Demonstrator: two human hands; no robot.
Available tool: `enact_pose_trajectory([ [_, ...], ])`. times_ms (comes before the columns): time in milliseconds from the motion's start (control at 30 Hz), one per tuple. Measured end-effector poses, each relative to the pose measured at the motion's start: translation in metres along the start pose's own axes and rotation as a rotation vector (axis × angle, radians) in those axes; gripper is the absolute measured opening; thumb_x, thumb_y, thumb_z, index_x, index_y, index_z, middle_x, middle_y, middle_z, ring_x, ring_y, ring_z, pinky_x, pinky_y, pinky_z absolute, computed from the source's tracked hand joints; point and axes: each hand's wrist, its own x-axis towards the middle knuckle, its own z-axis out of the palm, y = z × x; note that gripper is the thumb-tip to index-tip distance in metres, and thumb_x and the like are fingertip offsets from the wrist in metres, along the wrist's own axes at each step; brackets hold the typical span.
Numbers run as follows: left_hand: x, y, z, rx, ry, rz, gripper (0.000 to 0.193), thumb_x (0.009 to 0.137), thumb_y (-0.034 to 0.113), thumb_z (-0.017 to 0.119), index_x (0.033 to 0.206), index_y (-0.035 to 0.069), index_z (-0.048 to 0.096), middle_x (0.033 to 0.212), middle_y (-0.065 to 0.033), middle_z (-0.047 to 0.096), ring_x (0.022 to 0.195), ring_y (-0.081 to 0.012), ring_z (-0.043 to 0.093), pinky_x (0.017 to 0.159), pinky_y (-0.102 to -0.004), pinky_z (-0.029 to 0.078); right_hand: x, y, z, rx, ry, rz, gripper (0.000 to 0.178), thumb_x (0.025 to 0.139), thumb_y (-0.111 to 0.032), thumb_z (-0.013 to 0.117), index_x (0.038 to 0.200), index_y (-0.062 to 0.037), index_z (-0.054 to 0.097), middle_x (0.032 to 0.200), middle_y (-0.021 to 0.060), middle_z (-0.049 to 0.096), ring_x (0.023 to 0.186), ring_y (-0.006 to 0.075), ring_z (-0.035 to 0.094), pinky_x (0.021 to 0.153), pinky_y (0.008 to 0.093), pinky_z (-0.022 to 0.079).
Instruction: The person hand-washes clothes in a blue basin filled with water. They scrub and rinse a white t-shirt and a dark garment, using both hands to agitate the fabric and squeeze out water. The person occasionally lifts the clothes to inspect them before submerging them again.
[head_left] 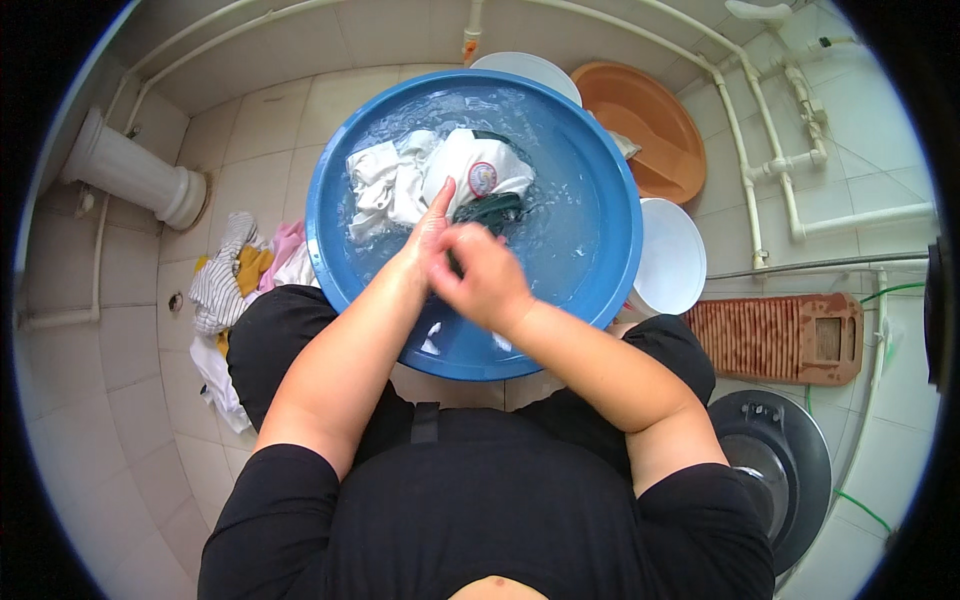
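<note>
Together hands [465, 262] scrub dark cloth [492, 212]; blue basin [612, 262]

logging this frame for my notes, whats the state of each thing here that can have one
blue basin: holds water, laundry soaking in it
white garment: wet, bunched in the water
dark garment: wet, partly under the white one
left hand: fingers straight, over the basin
right hand: curled, pressed against the left hand
clothes pile: heaped on the floor, outside the basin
orange basin: no laundry in it
washboard: lying on the floor, unused
</note>
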Motion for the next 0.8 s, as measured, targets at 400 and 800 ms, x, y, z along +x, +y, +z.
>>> enact_pose_trajectory([
  [400,0.008,-0.029,0.018,-0.110,0.295,0.161,0.026,0.085,0.036,0.051,0.076,0.011,0.055,0.070,-0.0061,0.059,0.066,-0.0199,0.058,0.066,-0.0352,0.050,-0.006,0.057,0.009,-0.143,0.201,0.132,0.024,0.076,-0.027,0.058,0.059,-0.0098,0.059,0.061,0.0103,0.058,0.056,0.0288,0.056,0.051,0.0378,0.045],
  [800,0.015,-0.011,-0.009,0.075,0.343,0.549,0.024,0.084,0.025,0.055,0.102,0.009,0.057,0.100,-0.0032,0.061,0.093,-0.0198,0.053,0.088,-0.0347,0.036,0.004,0.144,-0.030,-0.185,0.087,0.771,0.048,0.078,-0.054,0.054,0.085,-0.0067,0.057,0.079,0.0154,0.062,0.079,0.0336,0.059,0.069,0.0397,0.045],
])
